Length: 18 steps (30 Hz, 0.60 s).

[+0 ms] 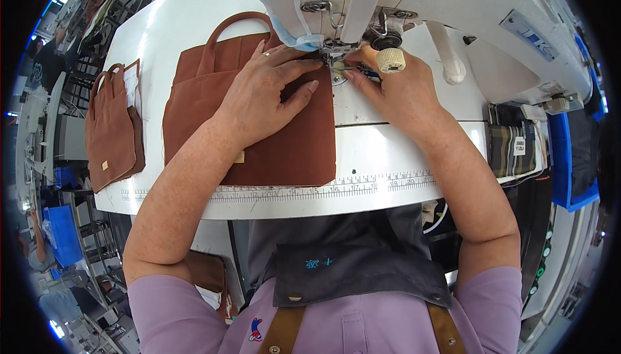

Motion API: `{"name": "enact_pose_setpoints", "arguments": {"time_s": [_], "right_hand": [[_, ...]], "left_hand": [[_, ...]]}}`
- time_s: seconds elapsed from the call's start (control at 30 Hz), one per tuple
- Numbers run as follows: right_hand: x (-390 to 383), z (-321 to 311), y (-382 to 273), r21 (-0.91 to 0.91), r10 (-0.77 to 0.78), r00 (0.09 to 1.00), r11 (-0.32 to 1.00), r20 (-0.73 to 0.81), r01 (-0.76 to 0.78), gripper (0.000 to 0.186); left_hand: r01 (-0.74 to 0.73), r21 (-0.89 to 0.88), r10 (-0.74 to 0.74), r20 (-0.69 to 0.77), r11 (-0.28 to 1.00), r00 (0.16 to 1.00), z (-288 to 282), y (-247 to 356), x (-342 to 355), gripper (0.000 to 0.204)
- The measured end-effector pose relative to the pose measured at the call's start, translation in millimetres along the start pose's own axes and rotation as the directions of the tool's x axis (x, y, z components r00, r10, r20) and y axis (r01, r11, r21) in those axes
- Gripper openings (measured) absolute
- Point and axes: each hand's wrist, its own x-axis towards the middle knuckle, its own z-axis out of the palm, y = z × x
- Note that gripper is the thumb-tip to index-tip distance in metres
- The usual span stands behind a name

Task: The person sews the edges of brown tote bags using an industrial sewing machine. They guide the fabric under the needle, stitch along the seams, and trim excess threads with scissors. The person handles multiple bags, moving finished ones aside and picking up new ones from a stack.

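A reddish-brown handbag [291, 150] with a curved handle lies flat on the white sewing table, its right edge beside the needle area of a white sewing machine [479, 5]. My left hand [259, 92] rests on the bag with its fingers apart, the fingertips close to the presser foot [335, 49]. On the other side of the foot is my right hand [407, 92], with thumb and forefinger pinched together near the needle plate [338, 80]. Whatever sits between those fingertips is too small to make out. A cream tension dial hides part of this hand.
A second brown bag [115, 135] lies at the table's left edge. A printed ruler strip [381, 184] runs along the front edge. Striped folded cloth [511, 147] sits at the right, beside a blue bin [585, 189]. Other people are in the left background.
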Motion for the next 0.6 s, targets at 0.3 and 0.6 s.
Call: {"name": "enact_pose_setpoints", "arguments": {"time_s": [0.3, 0.6], "right_hand": [[-5.2, -5.8, 2.3, -0.01, 0.057, 0.996, 0.998, 0.065, -0.057, 0.026], [-7.7, -9.8, 1.2, -0.026, -0.029, 0.999, 0.999, -0.02, 0.028, 0.038]], "left_hand": [[0.061, -0.034, -0.061, 0.009, 0.998, 0.998, -0.9, -0.9, 2.4, 0.032], [-0.121, 0.17, 0.139, -0.101, 0.978, 0.985, -3.9, -1.5, 1.9, 0.028]]}}
